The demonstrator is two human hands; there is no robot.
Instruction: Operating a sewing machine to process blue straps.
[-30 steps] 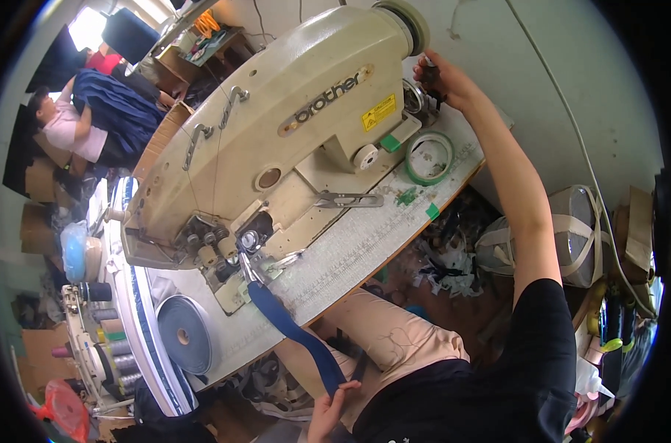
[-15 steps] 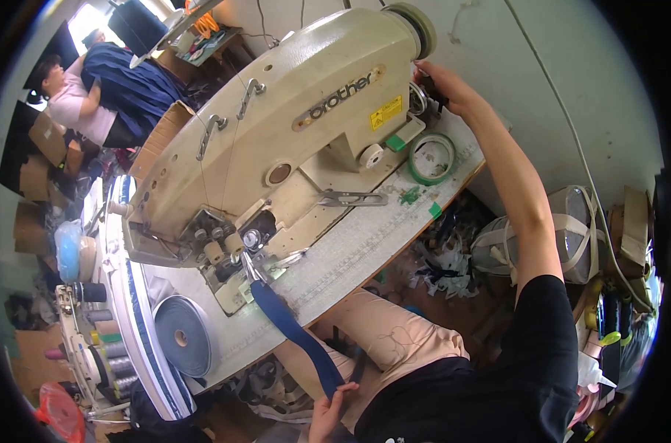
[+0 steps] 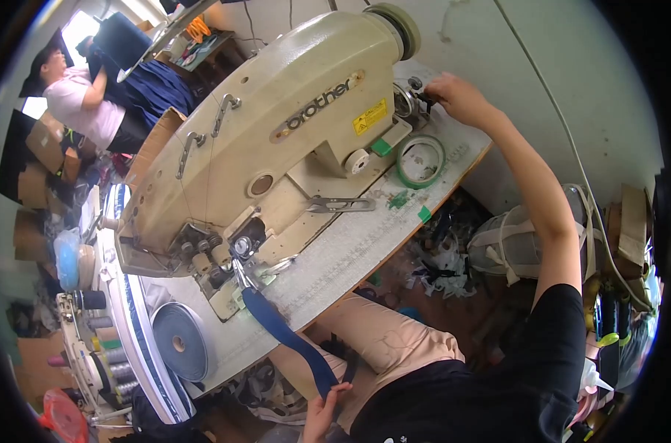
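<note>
A beige sewing machine [image 3: 276,133] stands tilted across my view on its worktable. A navy fabric band [image 3: 276,321] runs from the metal guide [image 3: 241,275] below the needle area down over the table edge to my lap. My left hand [image 3: 324,407] is closed on its lower end, thumb and fingers pinching it. My right hand [image 3: 457,97] reaches to the far right end of the machine. Its fingers are bent against a small black lever [image 3: 425,99] at the bobbin winder [image 3: 404,102]; part of the grip is hidden.
A green tape roll [image 3: 421,162] lies near the winder. To the left sit a coiled blue-grey band [image 3: 179,341] and a thick white-and-blue strip roll [image 3: 132,295]. Fabric scraps [image 3: 446,269] litter the floor. Another person [image 3: 88,103] handles dark blue cloth at upper left.
My right hand has shifted slightly down and away from the machine's handwheel, showing more of the winder. The view has moved a little. My left hand keeps its grip on the band.
</note>
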